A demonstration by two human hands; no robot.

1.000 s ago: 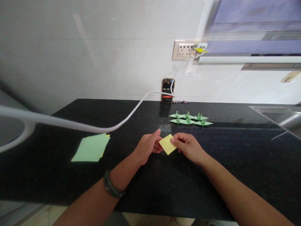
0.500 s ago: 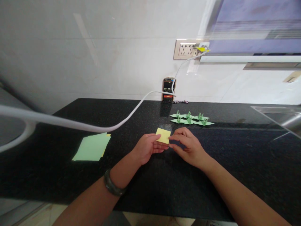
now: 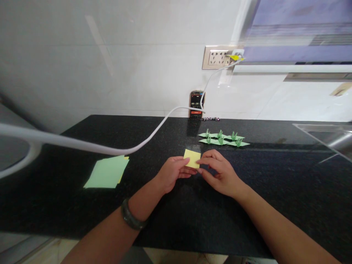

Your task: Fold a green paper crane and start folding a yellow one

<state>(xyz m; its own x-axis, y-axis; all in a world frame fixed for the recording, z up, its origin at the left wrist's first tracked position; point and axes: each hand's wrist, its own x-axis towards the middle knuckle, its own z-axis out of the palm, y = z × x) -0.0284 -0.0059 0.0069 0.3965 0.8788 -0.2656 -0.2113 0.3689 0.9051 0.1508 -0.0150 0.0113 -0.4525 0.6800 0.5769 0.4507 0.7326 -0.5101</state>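
Note:
Between my hands is a small square of folded yellow paper (image 3: 193, 157), held above the dark countertop. My left hand (image 3: 173, 172) grips its left side, thumb on top and fingers underneath. At the lower right corner, the fingertips of my right hand (image 3: 218, 172) pinch the paper's edge. Just beyond, several green paper cranes (image 3: 220, 140) stand in two rows. A stack of light green paper sheets (image 3: 107, 172) lies to the left, with a bit of yellow paper showing at its right edge.
A phone (image 3: 196, 104) showing a timer leans against the wall, a beaded strap (image 3: 211, 118) beside it. A white cable (image 3: 154, 132) runs from the wall socket (image 3: 218, 57) across the near left. A metal sink edge (image 3: 330, 137) lies at the right of the black countertop (image 3: 165, 216).
The yellow paper has shifted slightly to the right in my hands. My right fingertips now overlap its right edge a little more.

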